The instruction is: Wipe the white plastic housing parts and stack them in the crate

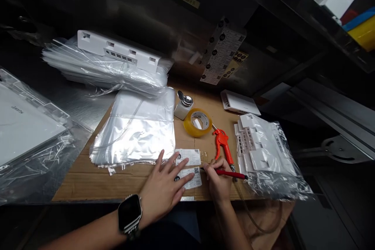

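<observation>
My left hand (165, 183) lies spread flat, its fingers reaching across two white printed labels on the cardboard. The upper label (191, 156) shows past the fingertips, and the lower label (197, 181) is partly under the fingers. Gripped in my right hand (220, 181) is a red pen (231, 174), its dark tip at the right edge of the lower label. Whether the tip touches the paper I cannot tell. A watch (129, 214) is on my left wrist. Just beyond the right hand lies an orange air blow gun (223, 146).
A stack of clear plastic bags (143, 125) lies left of the labels. Behind are a tape roll (198, 122) and a pump bottle (183, 107). White plastic housings (260, 144) in clear bags lie right; a white panel (26, 113) marked HUAWEI lies left. A dark shelf overhangs the back.
</observation>
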### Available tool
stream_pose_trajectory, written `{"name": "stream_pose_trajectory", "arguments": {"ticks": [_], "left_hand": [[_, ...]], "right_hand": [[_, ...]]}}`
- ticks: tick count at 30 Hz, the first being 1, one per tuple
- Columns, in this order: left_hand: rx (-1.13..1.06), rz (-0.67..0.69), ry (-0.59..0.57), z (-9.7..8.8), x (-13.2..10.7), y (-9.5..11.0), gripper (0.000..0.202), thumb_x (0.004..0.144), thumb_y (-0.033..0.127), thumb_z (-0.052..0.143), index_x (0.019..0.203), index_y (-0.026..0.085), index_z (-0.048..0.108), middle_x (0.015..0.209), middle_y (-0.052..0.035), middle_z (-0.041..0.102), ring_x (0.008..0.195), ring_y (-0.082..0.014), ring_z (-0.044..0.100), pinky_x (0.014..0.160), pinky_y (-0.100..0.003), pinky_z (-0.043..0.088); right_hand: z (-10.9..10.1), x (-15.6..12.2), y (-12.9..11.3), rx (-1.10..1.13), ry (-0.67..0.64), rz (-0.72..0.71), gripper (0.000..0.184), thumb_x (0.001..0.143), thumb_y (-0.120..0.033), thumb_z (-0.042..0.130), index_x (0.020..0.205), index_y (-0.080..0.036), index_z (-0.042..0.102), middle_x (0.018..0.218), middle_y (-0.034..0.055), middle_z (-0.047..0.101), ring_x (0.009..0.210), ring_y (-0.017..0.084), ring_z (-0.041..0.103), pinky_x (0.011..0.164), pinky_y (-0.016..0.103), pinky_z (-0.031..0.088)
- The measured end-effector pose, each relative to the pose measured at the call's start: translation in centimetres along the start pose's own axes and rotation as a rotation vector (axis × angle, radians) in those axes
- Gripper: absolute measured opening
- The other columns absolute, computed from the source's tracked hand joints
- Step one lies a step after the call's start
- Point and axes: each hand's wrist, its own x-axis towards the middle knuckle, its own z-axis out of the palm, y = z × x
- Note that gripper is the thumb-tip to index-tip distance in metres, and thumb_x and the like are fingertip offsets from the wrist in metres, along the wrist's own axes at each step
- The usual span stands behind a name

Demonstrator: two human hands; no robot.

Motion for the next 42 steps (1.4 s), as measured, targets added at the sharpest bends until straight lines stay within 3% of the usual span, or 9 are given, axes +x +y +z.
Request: {"name": "stream_pose_trajectory", "arguments": {"ticks": [4,10,16,24,29,34,38,42], "left_hand": [[0.130,0.014,0.066,0.1,-2.9,1.3,0.058,0.099,0.054,0.051,0.153,0.035,0.043,0.164,-0.0047,0.038,0.151,-0.0409,0.029,0.120,-0.068,-0.012],[0.161,0.015,0.076,-0.2,-5.3,0.4,0.063,0.096,0.057,0.056,0.154,0.038,0.041,0.165,-0.0025,0.038,0.152,-0.0380,0.027,0.121,-0.069,-0.010],[0.108,-0.026,0.081,0.0,-5.3,0.6,0.066,0.095,0.054,0.060,0.155,0.042,0.036,0.166,-0.0007,0.035,0.155,-0.0352,0.022,0.122,-0.067,-0.011],[0.094,-0.049,0.022,-0.3,-5.3,0.8,0.070,0.095,0.054,0.061,0.157,0.040,0.033,0.166,-0.0018,0.033,0.154,-0.0370,0.023,0.118,-0.068,-0.021],[0.039,-0.070,0.012,-0.3,-5.4,0.8,0.064,0.099,0.054,0.052,0.158,0.043,0.029,0.168,0.0011,0.029,0.156,-0.0344,0.017,0.120,-0.067,-0.020],[0.045,-0.067,0.006,-0.4,-5.3,0.9,0.058,0.097,0.055,0.056,0.152,0.040,0.041,0.167,-0.0013,0.033,0.156,-0.0348,0.020,0.120,-0.065,-0.019],[0.011,-0.018,0.057,-0.6,-5.0,0.7,0.052,0.100,0.060,0.045,0.146,0.035,0.050,0.162,-0.0051,0.042,0.156,-0.0288,0.022,0.127,-0.053,-0.008],[-0.052,0.073,0.078,-0.7,-4.0,0.0,0.050,0.098,0.061,0.048,0.135,0.031,0.060,0.145,-0.0110,0.060,0.152,-0.0327,0.032,0.126,-0.052,0.021]], "right_hand": [[0.2,-1.8,-0.4,0.029,-0.084,0.049,0.034,0.077,-0.025,0.075,0.064,-0.024,0.044,0.050,-0.0086,0.045,0.044,0.010,0.039,0.049,0.025,0.035],[1.4,-3.3,-0.6,0.017,-0.192,0.056,0.034,0.077,-0.024,0.074,0.063,-0.024,0.043,0.054,-0.0072,0.046,0.048,0.010,0.041,0.051,0.026,0.036],[2.3,-3.9,-0.4,-0.108,-0.229,-0.026,0.035,0.076,-0.023,0.075,0.060,-0.024,0.043,0.055,-0.0060,0.048,0.050,0.012,0.047,0.051,0.027,0.039],[2.0,-3.8,0.1,-0.144,-0.253,0.004,0.038,0.077,-0.023,0.075,0.061,-0.024,0.041,0.056,-0.0064,0.046,0.052,0.012,0.044,0.052,0.027,0.037],[2.1,-4.1,0.2,-0.212,-0.235,-0.009,0.038,0.076,-0.023,0.076,0.060,-0.024,0.042,0.055,-0.0064,0.047,0.052,0.012,0.044,0.054,0.027,0.037],[2.1,-3.5,-0.7,-0.054,-0.231,0.100,0.038,0.073,-0.022,0.077,0.059,-0.024,0.041,0.051,-0.0073,0.046,0.048,0.011,0.041,0.050,0.026,0.034],[2.3,-1.7,-1.7,0.096,-0.181,0.177,0.039,0.071,-0.020,0.075,0.059,-0.024,0.038,0.046,-0.0098,0.044,0.039,0.008,0.033,0.045,0.024,0.029],[3.1,0.2,-1.8,0.070,-0.144,0.111,0.037,0.072,-0.020,0.073,0.062,-0.024,0.038,0.048,-0.0106,0.043,0.042,0.008,0.036,0.049,0.025,0.033]]}}
